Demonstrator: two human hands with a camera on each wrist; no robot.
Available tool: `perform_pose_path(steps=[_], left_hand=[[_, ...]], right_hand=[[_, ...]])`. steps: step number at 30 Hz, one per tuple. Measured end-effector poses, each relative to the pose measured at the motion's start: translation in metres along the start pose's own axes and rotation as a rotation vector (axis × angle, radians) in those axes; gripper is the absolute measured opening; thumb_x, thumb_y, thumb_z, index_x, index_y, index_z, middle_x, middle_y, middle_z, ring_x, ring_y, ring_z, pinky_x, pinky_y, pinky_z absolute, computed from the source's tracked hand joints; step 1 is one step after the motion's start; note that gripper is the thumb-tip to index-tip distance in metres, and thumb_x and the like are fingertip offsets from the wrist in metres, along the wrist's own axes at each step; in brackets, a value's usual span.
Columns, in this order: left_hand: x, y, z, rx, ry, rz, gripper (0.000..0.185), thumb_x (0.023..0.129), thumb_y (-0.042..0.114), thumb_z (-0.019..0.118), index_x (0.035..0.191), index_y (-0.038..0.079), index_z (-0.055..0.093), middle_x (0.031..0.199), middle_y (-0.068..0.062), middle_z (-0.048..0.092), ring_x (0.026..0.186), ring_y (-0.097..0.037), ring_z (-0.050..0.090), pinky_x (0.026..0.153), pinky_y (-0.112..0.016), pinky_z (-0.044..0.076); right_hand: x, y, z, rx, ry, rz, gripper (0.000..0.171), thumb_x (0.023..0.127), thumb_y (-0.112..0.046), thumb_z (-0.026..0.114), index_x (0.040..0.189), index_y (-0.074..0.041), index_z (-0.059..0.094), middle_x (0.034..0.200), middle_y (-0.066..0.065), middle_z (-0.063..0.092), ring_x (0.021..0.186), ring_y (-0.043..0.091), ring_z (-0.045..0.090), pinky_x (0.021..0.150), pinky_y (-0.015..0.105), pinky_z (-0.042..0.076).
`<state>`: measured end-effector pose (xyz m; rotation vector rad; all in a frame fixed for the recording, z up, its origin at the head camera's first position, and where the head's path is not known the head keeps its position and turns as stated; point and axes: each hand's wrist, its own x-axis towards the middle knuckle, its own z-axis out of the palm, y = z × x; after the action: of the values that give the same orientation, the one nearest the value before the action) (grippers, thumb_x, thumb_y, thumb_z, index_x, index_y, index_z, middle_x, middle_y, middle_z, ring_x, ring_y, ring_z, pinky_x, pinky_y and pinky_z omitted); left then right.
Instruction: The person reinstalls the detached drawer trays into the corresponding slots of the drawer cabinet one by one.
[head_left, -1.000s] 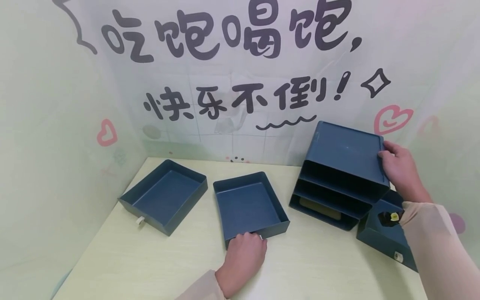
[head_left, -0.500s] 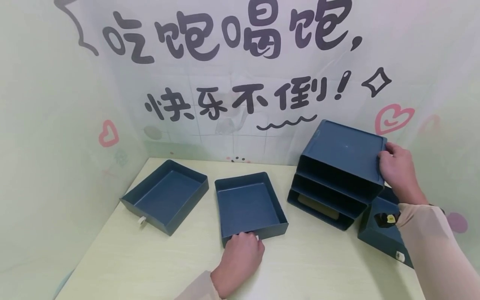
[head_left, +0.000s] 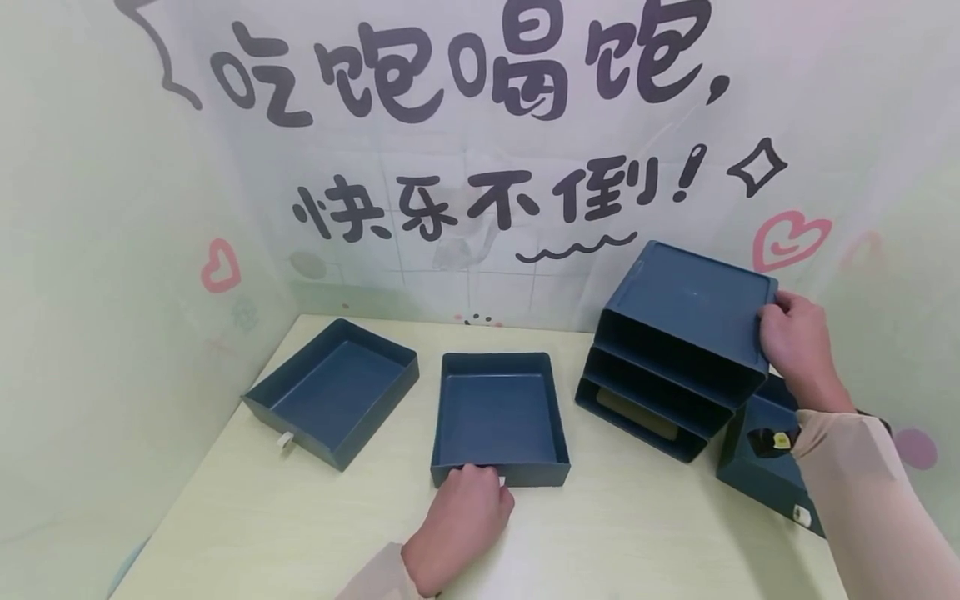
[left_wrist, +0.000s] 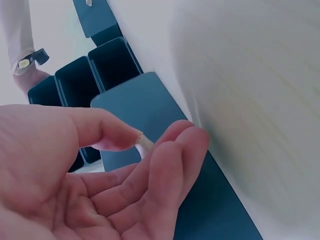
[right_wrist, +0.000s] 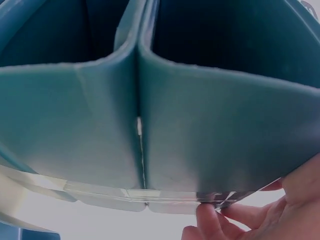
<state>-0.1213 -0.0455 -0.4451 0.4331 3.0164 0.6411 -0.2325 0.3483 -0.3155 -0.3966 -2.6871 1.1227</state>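
My left hand (head_left: 461, 529) is at the front of a dark blue plastic drawer (head_left: 502, 417) lying flat on the table. Thumb and fingers pinch its small white knob (left_wrist: 144, 145), which the left wrist view shows between the fingertips. To the right stands a dark blue cabinet (head_left: 697, 300) with three stacked openings facing forward. My right hand (head_left: 798, 350) grips the cabinet's upper right side, thumb toward the top; in the right wrist view the fingers (right_wrist: 210, 222) reach its far edge.
A second blue drawer (head_left: 330, 392) with a white knob lies at the left, turned askew. Another blue drawer (head_left: 765, 492) sits right of the cabinet, partly behind my right sleeve (head_left: 862, 475). A printed cloth (head_left: 450, 275) hangs behind the pale table (head_left: 600, 542).
The middle drawer has turned until its front faces me squarely, its knob end moving left with my left hand. The cabinet, with my right hand on it, shifted slightly early on, then stayed.
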Motion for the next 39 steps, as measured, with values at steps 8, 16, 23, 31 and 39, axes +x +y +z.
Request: perform_pose_path(steps=[8, 16, 23, 31, 39], left_hand=[[-0.002, -0.014, -0.011, -0.065, -0.075, -0.036, 0.036, 0.086, 0.008, 0.064, 0.053, 0.014, 0.050, 0.051, 0.007, 0.034, 0.046, -0.011, 0.039, 0.047, -0.026, 0.032], [0.002, -0.030, -0.023, -0.084, -0.177, 0.043, 0.046, 0.090, 0.010, 0.061, 0.053, 0.019, 0.035, 0.055, 0.010, 0.021, 0.050, -0.009, 0.025, 0.047, -0.026, 0.024], [0.004, -0.039, -0.028, -0.114, -0.210, 0.066, 0.051, 0.090, 0.012, 0.061, 0.052, 0.020, 0.028, 0.054, 0.011, 0.016, 0.049, -0.009, 0.018, 0.050, -0.025, 0.020], [0.001, -0.045, -0.032, -0.167, -0.237, 0.066, 0.053, 0.085, 0.009, 0.062, 0.050, 0.021, 0.024, 0.051, 0.013, 0.013, 0.046, -0.007, 0.013, 0.047, -0.024, 0.015], [0.002, -0.049, -0.036, -0.189, -0.268, 0.115, 0.051, 0.083, 0.007, 0.063, 0.049, 0.022, 0.027, 0.050, 0.014, 0.014, 0.048, -0.007, 0.013, 0.048, -0.024, 0.014]], right_hand=[[-0.003, -0.001, 0.002, -0.060, 0.048, -0.018, 0.045, 0.102, -0.021, 0.020, 0.106, 0.007, 0.055, 0.066, 0.006, 0.042, 0.066, 0.019, 0.053, 0.056, 0.028, 0.042], [-0.007, -0.007, 0.001, -0.062, 0.040, 0.022, 0.047, 0.103, -0.024, 0.018, 0.089, 0.004, 0.052, 0.060, 0.003, 0.044, 0.055, 0.019, 0.053, 0.052, 0.030, 0.044], [-0.011, -0.010, 0.002, -0.070, 0.042, 0.068, 0.045, 0.102, -0.024, 0.017, 0.082, 0.002, 0.048, 0.059, 0.004, 0.044, 0.054, 0.021, 0.053, 0.051, 0.031, 0.044], [-0.016, -0.016, 0.004, -0.103, 0.055, 0.123, 0.046, 0.101, -0.025, 0.019, 0.090, 0.007, 0.048, 0.104, 0.030, 0.040, 0.088, 0.040, 0.046, 0.064, 0.040, 0.041], [-0.016, -0.011, 0.006, -0.100, 0.069, 0.075, 0.057, 0.101, -0.023, 0.018, 0.133, 0.019, 0.040, 0.134, 0.040, 0.030, 0.117, 0.054, 0.034, 0.088, 0.061, 0.040]])
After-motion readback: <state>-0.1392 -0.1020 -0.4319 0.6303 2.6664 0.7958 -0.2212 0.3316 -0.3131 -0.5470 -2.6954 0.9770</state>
